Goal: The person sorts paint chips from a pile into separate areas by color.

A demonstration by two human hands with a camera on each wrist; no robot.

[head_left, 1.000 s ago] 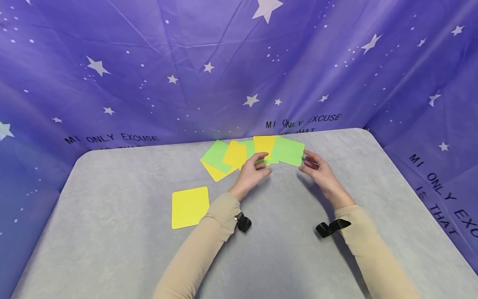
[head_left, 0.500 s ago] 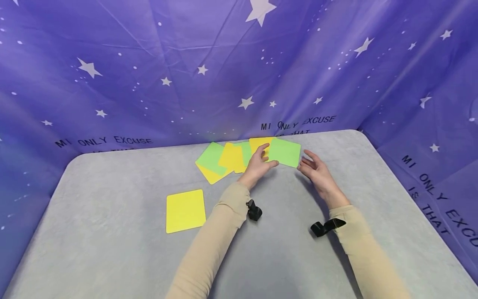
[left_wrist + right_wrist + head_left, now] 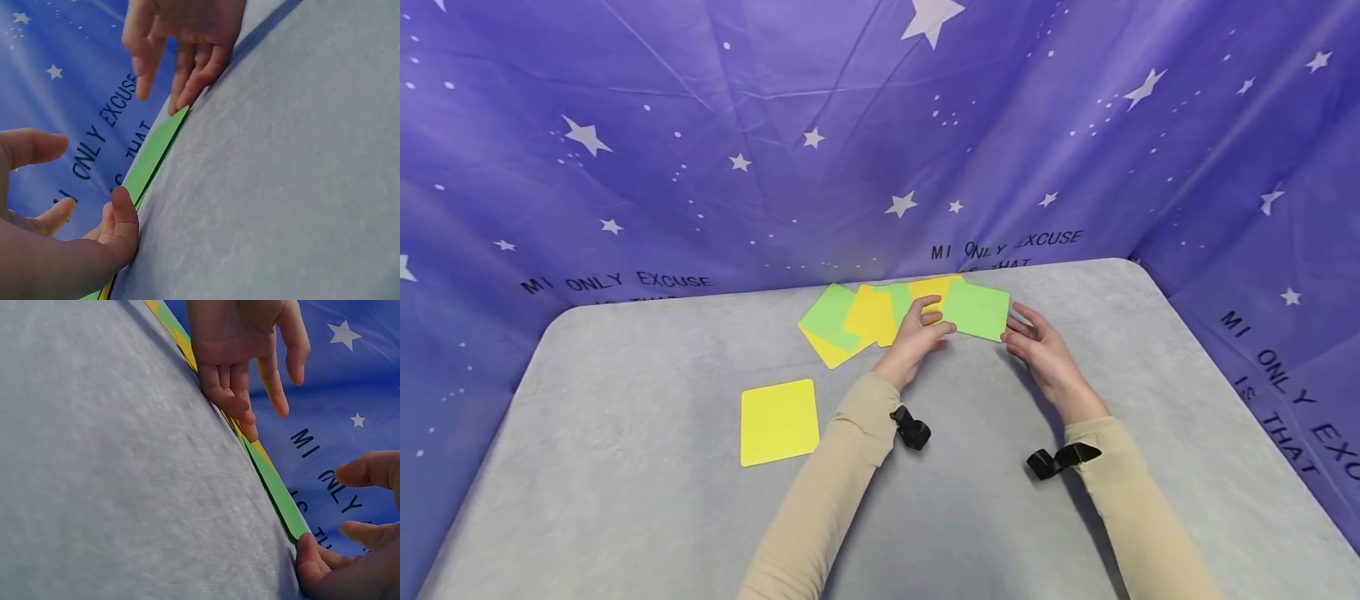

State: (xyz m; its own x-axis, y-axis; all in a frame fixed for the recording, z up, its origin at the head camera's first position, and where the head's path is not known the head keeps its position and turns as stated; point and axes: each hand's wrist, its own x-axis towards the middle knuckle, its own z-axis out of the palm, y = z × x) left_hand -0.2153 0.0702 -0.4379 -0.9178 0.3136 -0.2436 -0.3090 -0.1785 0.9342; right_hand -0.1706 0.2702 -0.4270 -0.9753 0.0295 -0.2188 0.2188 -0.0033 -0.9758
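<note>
I see left grip (image 3: 917, 337) loose and wide, right grip (image 3: 1040, 346) same, its fingertips touching the end green card (image 3: 979, 312) lying between them. Fanned cards (image 3: 870, 315) left of left grip; lone yellow card (image 3: 779, 422) farther left on tabletop (image 3: 977, 517).

We've got a grey mottled tabletop (image 3: 625, 517), far corners rounded. Creased purple cloth (image 3: 827, 50) hangs behind it and along both sides. On the cloth we see white stars (image 3: 932, 18), small dots and black lettering (image 3: 673, 280), "MI ONLY EXCUSE"; at the back, the tabletop's edge partly hides the line below.
</note>
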